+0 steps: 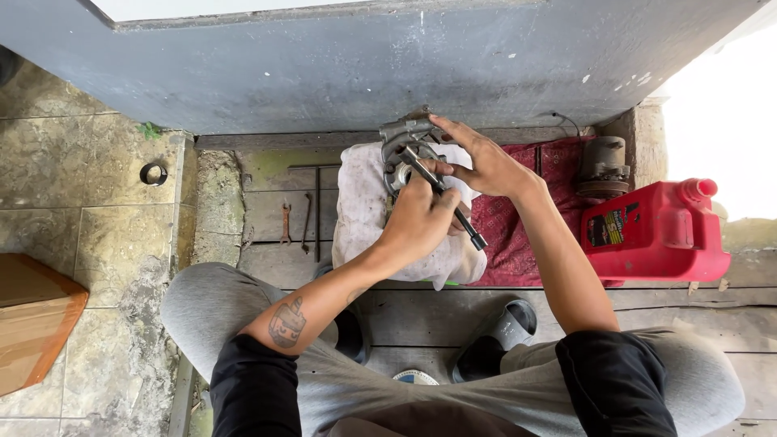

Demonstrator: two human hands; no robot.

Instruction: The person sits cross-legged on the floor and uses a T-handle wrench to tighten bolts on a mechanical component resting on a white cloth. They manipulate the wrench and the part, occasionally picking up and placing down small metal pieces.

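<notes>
Setting: weathered wooden planks (421,311) run under a grey wall (348,73), with stone tiles (89,210) off to the left side of the view.
Work piece: a grey metal housing (402,139) with a round opening sits on a white cloth (360,206), close to the wall and straight ahead of the person.
Left hand: left hand (417,220) is closed around a slim metal driver tool (441,194), whose tip goes into the round opening while the dark butt end points back toward the person.
Right hand: right hand (477,158) lies partly open on the housing, fingers stretched over its top edge and thumb near the tool shaft, bracing it.
Doing it well (judgement): keep the shaft square to whatever it seats on, press the housing firmly down into the cloth so it cannot rock, and turn in short, controlled strokes; a slip would likely drive the tip toward the bracing fingers.
Count, hands: two, both on the work.
Count, loose spanners: one small open-ended wrench (285,223) and one thin bent bar (307,218) on the planks.
Count, cloths: one white, one red patterned cloth (558,174).
Count, containers: one red plastic jug (655,231).
Count, other parts: one rusty cylindrical part (603,166), one dark ring (153,173) on the tiles.
Count, sandals: two grey sandals (502,336).
</notes>
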